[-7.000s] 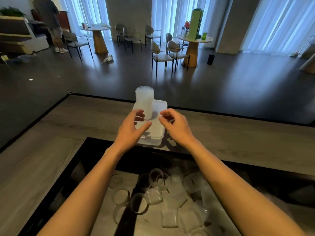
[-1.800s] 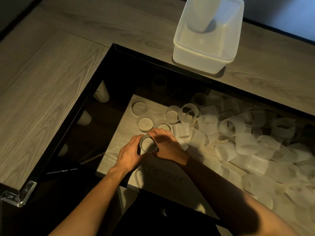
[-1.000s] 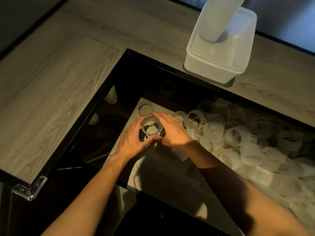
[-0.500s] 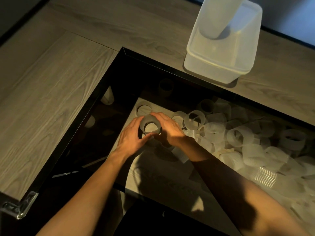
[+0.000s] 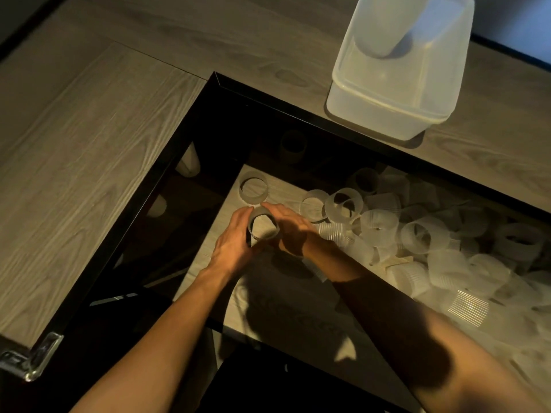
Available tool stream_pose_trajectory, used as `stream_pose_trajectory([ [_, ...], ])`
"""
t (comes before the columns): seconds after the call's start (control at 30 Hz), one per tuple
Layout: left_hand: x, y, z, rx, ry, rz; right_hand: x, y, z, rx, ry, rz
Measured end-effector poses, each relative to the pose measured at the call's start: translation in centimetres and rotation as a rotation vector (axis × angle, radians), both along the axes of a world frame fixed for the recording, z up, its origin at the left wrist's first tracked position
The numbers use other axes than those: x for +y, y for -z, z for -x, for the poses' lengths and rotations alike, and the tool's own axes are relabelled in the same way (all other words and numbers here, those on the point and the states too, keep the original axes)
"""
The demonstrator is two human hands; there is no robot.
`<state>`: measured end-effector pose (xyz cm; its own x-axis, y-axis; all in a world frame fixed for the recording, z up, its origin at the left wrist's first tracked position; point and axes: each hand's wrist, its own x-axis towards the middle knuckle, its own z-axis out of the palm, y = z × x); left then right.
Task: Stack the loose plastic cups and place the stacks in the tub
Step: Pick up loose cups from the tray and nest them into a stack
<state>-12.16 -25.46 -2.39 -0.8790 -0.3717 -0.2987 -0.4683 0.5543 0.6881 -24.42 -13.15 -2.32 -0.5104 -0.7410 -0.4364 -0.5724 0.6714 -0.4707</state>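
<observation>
The tub sits on the wooden tabletop, with a tall stack of cups standing inside it. Below and left of the tub, down in a black-framed well, both hands meet around one upright ribbed cup. The left hand wraps its fingers round the cup's left side. The right hand curls over the right side, so the cup is gripped between them, mouth up. Just past the hands, toward the tub, a lone cup stands upright. Loose cups lie heaped on the shelf below the tub and out to its right. Faint marks on the shelf, farther from the tub than the hands, are too dim to read.
</observation>
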Motion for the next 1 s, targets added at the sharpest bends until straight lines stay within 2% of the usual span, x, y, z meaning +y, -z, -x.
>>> stream_pose_trajectory([
  [0.1, 0.4, -0.4, 0.0, 0.026, -0.007, 0.028, 1.2, -0.6, -0.3, 0.013, 0.039, 0.055],
  [0.23, 1.0, -1.7, 0.4, 0.127, 0.036, 0.115, 3.8, -3.2, 0.0, 0.059, 0.079, 0.262],
  [0.4, 3.1, -3.5, 1.6, 0.170, 0.120, 0.150, 7.0, -5.9, 0.7, 0.087, 0.097, 0.271],
  [0.63, 5.7, -3.4, 2.1, 0.111, 0.155, 0.080, 9.7, -4.3, 0.6, 0.035, 0.131, 0.204],
  [0.8, 6.1, -2.1, 1.3, 0.100, 0.135, 0.007, 10.0, -2.9, -0.1, 0.115, 0.115, 0.248],
  [1.0, 5.9, -1.9, 0.6, 0.132, 0.135, 0.029, 9.8, -2.5, -0.7, 0.110, 0.097, 0.301],
])
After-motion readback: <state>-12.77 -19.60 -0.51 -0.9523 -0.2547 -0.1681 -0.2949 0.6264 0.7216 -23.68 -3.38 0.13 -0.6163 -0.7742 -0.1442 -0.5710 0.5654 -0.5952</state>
